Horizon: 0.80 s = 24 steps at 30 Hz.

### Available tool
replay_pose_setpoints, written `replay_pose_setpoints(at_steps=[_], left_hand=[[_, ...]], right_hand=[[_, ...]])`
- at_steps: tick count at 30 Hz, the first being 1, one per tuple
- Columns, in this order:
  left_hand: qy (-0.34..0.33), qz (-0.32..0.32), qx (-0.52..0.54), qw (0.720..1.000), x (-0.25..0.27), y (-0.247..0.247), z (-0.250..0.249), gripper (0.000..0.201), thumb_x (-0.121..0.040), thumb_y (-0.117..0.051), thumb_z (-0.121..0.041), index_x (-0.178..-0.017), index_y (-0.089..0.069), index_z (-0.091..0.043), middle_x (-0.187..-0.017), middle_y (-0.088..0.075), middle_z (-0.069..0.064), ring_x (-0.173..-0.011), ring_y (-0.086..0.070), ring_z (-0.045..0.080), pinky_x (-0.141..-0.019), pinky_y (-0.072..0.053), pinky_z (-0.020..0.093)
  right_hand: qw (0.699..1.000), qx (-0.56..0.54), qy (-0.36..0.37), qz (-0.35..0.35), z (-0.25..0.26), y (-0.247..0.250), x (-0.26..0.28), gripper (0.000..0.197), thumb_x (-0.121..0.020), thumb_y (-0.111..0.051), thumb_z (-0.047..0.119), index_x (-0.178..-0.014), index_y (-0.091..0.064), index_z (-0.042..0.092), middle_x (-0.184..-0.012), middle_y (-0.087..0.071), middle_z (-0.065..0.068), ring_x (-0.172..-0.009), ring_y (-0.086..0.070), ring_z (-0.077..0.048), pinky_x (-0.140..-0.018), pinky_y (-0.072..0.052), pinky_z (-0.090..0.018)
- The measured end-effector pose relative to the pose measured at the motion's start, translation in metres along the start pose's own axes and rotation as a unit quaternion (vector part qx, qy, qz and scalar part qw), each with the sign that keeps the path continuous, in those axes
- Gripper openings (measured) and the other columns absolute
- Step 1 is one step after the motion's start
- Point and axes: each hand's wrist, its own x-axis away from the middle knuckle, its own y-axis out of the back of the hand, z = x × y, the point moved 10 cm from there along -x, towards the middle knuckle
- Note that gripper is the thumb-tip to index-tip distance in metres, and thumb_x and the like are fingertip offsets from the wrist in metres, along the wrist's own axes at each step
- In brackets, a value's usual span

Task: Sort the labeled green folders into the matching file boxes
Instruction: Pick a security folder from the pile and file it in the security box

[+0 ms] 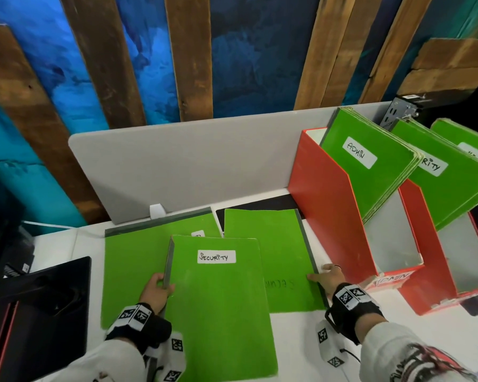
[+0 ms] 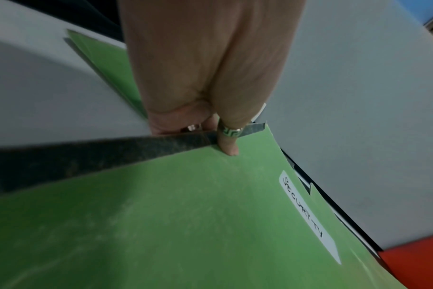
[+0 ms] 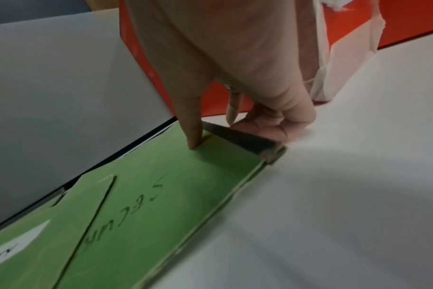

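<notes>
SECURITY folder in left grip, red box – ADMIN

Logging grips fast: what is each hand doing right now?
Left hand: grips the spine edge of the green cardboard folder labelled SECURITY.
Right hand: pinches the edge of the green folder lying on the table.
</notes>
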Motion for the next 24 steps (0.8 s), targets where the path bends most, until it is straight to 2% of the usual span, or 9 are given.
replay_pose_setpoints(at_steps=[4, 8, 11, 13, 15, 17, 18, 21, 24], left_hand=[[-0.014, -0.006, -0.001, 1.000, -0.001, 0.000, -0.002, 0.023, -0.088, -0.057, 0.000, -0.106, -0.043, -0.008, -0.117, -0.057, 0.023, -0.098, -0.052, 0.028, -0.097, -0.042, 0.043], [-0.016, -0.002, -0.016, 1.000, -0.003, 0.000, 0.000, 0.034, -0.089, -0.057, -0.003, -0.120, -0.044, 0.000, -0.122, -0.057, 0.024, -0.111, -0.054, 0.035, -0.099, -0.041, 0.044], [-0.014, 0.000, -0.007, 1.000, -0.006, -0.001, 0.003, 0.034, -0.088, -0.058, -0.003, -0.120, -0.044, 0.001, -0.122, -0.057, 0.025, -0.112, -0.054, 0.037, -0.100, -0.042, 0.046], [-0.016, -0.003, 0.003, 1.000, -0.006, 0.001, 0.004, 0.025, -0.088, -0.059, -0.003, -0.108, -0.045, -0.004, -0.120, -0.058, 0.026, -0.104, -0.055, 0.034, -0.097, -0.043, 0.044], [-0.021, -0.011, 0.003, 1.000, -0.007, 0.002, 0.005, 0.023, -0.087, -0.060, -0.004, -0.104, -0.045, -0.006, -0.117, -0.058, 0.027, -0.095, -0.052, 0.028, -0.093, -0.043, 0.043], [-0.021, -0.015, 0.000, 1.000, -0.006, 0.003, 0.004, 0.028, -0.087, -0.060, -0.005, -0.112, -0.047, 0.000, -0.118, -0.058, 0.027, -0.094, -0.051, 0.027, -0.092, -0.043, 0.042], [-0.019, -0.016, -0.004, 1.000, -0.005, 0.003, 0.004, 0.032, -0.088, -0.060, -0.005, -0.116, -0.047, 0.002, -0.118, -0.057, 0.027, -0.096, -0.052, 0.029, -0.092, -0.043, 0.042], [-0.023, -0.020, -0.015, 0.999, -0.004, 0.003, 0.002, 0.037, -0.088, -0.060, -0.006, -0.121, -0.047, 0.005, -0.120, -0.056, 0.026, -0.100, -0.053, 0.031, -0.092, -0.042, 0.041], [-0.024, -0.024, -0.013, 0.999, 0.000, 0.003, 0.000, 0.039, -0.088, -0.060, -0.006, -0.123, -0.047, 0.005, -0.123, -0.055, 0.025, -0.112, -0.053, 0.037, -0.095, -0.040, 0.041]], right_hand=[[0.996, -0.064, 0.002, 0.062, 0.001, -0.017, 0.010, 0.057, -0.072, -0.079, 0.008, -0.120, -0.050, -0.006, -0.109, -0.062, -0.021, -0.101, -0.062, -0.036, -0.091, -0.051, -0.049], [0.984, -0.003, 0.037, 0.176, 0.007, -0.040, 0.035, 0.051, -0.082, -0.068, 0.000, -0.125, -0.042, 0.004, -0.120, -0.059, -0.016, -0.107, -0.059, -0.032, -0.087, -0.051, -0.047], [0.979, -0.006, 0.090, 0.185, 0.027, -0.031, 0.050, 0.045, -0.086, -0.056, -0.009, -0.125, -0.040, 0.008, -0.112, -0.057, -0.014, -0.094, -0.058, -0.027, -0.063, -0.054, -0.033], [0.976, -0.016, 0.164, 0.142, 0.055, -0.012, 0.053, 0.044, -0.087, -0.054, -0.011, -0.124, -0.043, 0.010, -0.107, -0.059, -0.012, -0.085, -0.059, -0.022, -0.059, -0.054, -0.021], [0.966, -0.033, 0.241, 0.085, 0.086, 0.011, 0.059, 0.046, -0.085, -0.056, -0.012, -0.123, -0.048, 0.012, -0.113, -0.062, -0.011, -0.093, -0.060, -0.024, -0.068, -0.053, -0.019], [0.951, -0.067, 0.300, 0.015, 0.114, 0.036, 0.070, 0.045, -0.081, -0.061, -0.012, -0.118, -0.053, 0.014, -0.117, -0.063, -0.015, -0.102, -0.061, -0.026, -0.084, -0.052, -0.027], [0.943, -0.085, 0.322, -0.024, 0.126, 0.049, 0.079, 0.044, -0.080, -0.063, -0.010, -0.116, -0.055, 0.014, -0.110, -0.065, -0.014, -0.099, -0.061, -0.025, -0.086, -0.051, -0.032], [0.907, -0.143, 0.385, -0.091, 0.165, 0.082, 0.120, 0.043, -0.079, -0.068, -0.003, -0.105, -0.056, 0.029, -0.086, -0.061, -0.011, -0.079, -0.057, -0.020, -0.072, -0.048, -0.030], [0.849, -0.177, 0.472, -0.156, 0.201, 0.114, 0.172, 0.041, -0.075, -0.073, 0.000, -0.093, -0.053, 0.031, -0.105, -0.060, 0.001, -0.091, -0.057, 0.000, -0.084, -0.045, -0.012]])
